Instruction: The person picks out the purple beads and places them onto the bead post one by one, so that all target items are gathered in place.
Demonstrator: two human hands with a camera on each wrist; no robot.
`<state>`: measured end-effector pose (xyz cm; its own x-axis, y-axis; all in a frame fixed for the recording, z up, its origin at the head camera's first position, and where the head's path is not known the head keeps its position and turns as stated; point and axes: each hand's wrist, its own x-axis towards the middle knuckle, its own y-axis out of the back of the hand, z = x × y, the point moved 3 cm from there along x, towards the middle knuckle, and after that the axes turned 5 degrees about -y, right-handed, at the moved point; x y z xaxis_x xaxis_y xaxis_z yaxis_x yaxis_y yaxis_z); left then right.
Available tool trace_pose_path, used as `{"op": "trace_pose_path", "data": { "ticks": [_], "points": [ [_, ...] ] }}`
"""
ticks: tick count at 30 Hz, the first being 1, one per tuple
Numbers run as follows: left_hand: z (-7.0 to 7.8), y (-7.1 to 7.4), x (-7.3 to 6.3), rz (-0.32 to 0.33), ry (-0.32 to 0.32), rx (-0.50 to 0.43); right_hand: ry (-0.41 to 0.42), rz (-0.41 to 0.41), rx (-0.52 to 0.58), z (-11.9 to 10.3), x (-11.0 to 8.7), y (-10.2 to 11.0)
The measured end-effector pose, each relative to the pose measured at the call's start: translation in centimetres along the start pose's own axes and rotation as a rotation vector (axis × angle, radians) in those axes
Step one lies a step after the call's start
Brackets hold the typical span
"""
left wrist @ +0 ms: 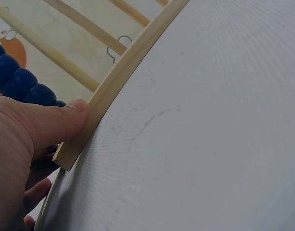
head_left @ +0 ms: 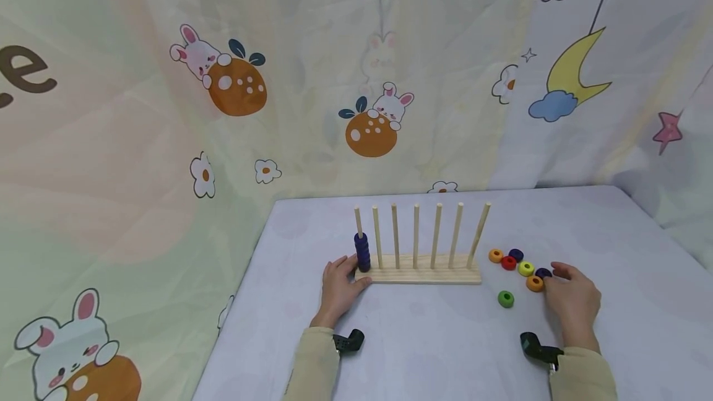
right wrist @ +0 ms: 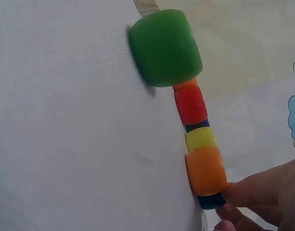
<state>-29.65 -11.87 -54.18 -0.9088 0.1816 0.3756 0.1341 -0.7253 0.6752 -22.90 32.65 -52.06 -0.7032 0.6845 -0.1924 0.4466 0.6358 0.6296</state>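
A wooden peg rack (head_left: pixel 420 276) stands on the table with a row of upright pegs. Dark blue beads (head_left: pixel 362 252) are stacked on its leftmost peg. My left hand (head_left: pixel 338 289) grips the left end of the base; in the left wrist view the thumb (left wrist: pixel 66 120) lies along its front edge, with other fingers beneath or behind. On the right, my right hand (head_left: pixel 574 302) pinches a dark blue bead (head_left: pixel 543 273) at its right side. An orange bead (head_left: pixel 535 283) sits against that bead, and a yellow bead (head_left: pixel 526 268) lies just beyond.
Farther left lie a red bead (head_left: pixel 509 263), another orange bead (head_left: pixel 496 255) and another dark blue bead (head_left: pixel 516 255). A green bead (head_left: pixel 505 299) sits apart, nearer the front. Behind the white-covered table (head_left: pixel 434 339) hangs a printed cloth (head_left: pixel 312 79).
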Motion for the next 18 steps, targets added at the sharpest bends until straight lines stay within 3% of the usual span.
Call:
{"op": "trace_pose_path", "data": {
  "ticks": [5, 11, 18],
  "points": [
    [-0.04, -0.03, -0.03, -0.007, 0.01, -0.003, 0.014, -0.025, -0.039, 0.01, 0.1, -0.19],
    [-0.06, -0.06, -0.14, -0.006, 0.021, -0.006, 0.089, -0.068, -0.138, -0.12, 0.06, -0.33],
    [0.03, -0.01, -0.14, -0.003, 0.012, -0.008, 0.11, -0.047, -0.184, -0.25, -0.11, -0.4]
  ]
}}
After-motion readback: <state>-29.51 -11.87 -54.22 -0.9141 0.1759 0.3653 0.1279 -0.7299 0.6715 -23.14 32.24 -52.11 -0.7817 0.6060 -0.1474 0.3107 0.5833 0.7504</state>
